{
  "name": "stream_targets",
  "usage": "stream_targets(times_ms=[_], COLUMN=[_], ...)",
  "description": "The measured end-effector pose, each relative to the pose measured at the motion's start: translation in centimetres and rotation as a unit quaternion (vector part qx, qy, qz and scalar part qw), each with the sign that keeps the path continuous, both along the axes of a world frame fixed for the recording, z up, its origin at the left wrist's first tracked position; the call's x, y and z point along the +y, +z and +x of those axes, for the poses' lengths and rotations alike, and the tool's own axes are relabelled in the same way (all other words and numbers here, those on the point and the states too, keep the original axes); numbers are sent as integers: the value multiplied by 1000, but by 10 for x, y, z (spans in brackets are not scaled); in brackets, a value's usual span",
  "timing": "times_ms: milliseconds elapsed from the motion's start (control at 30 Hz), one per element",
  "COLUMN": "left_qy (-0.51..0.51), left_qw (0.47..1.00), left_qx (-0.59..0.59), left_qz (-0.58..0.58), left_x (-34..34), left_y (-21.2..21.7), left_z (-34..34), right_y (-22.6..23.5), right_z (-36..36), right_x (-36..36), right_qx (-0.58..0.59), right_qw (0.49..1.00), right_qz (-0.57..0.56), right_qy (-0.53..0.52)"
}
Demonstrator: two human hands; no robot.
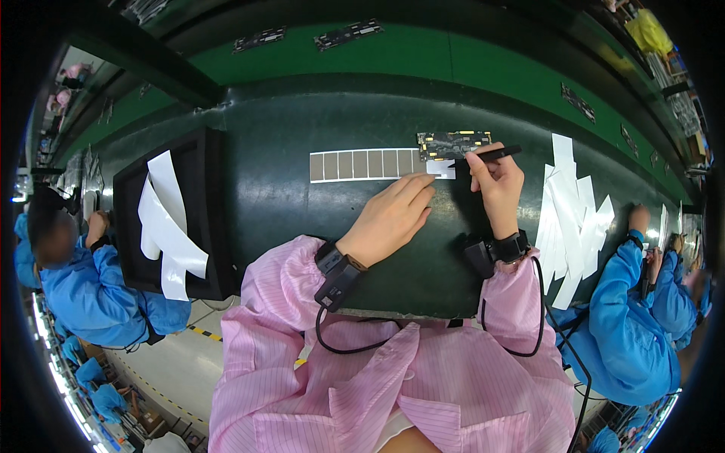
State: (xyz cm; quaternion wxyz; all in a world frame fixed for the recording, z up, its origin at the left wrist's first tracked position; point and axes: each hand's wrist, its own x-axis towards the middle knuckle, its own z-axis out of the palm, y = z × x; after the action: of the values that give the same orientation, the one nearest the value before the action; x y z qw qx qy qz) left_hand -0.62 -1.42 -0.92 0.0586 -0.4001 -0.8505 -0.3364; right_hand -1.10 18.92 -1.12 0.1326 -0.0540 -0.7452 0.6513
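Observation:
A white backing strip (pixel 362 167) with a row of grey-brown rectangular stickers lies on the dark green bench; its right end is bare white. My left hand (pixel 391 215) reaches over from below, fingers stretched out and tips resting on the strip's lower edge near that bare end. A slim black pen-like tool (pixel 498 153) is gripped between the thumb and fingers of my right hand (pixel 498 185). Its tip points left, at the bare end of the strip. Just behind, a black circuit board (pixel 453 143) with yellow patches lies partly against the strip's right end.
At left stands a black tray (pixel 215 226) with white strips (pixel 170 226) in it. White strips (pixel 570 219) are piled at right. Beyond the bench, circuit boards (pixel 349 34) lie on a green belt (pixel 423 57). People in blue sit on both sides. Black cables (pixel 540 302) hang from my wrists.

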Motion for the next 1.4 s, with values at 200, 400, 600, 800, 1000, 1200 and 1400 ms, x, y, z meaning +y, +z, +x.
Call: stream_targets(times_ms=[200,400,600,800,1000,1200,1400], left_qy=[2,-4,-4,-6,-13,20,48], left_qw=[1000,1000,1000,1000,1000,999,997], left_qx=[-9,4,3,4,11,39,33], left_qz=[-8,-5,-6,-6,-17,-30,-53], left_x=[0,0,1,0,0,11,8], left_y=[0,0,0,1,3,5,-2], left_z=[0,0,-1,-2,-3,-7,-7], right_y=[1,3,5,-2,2,6,1], right_z=[-1,2,2,1,-24,-50,-53], right_x=[-1,-5,-7,-2,13,4,2], right_qx=[-47,-42,-34,-18,-51,-84,-95], right_qw=[998,993,991,997,995,991,989], right_qz=[28,99,121,73,-67,-36,-40], right_qy=[34,44,53,25,50,99,104])
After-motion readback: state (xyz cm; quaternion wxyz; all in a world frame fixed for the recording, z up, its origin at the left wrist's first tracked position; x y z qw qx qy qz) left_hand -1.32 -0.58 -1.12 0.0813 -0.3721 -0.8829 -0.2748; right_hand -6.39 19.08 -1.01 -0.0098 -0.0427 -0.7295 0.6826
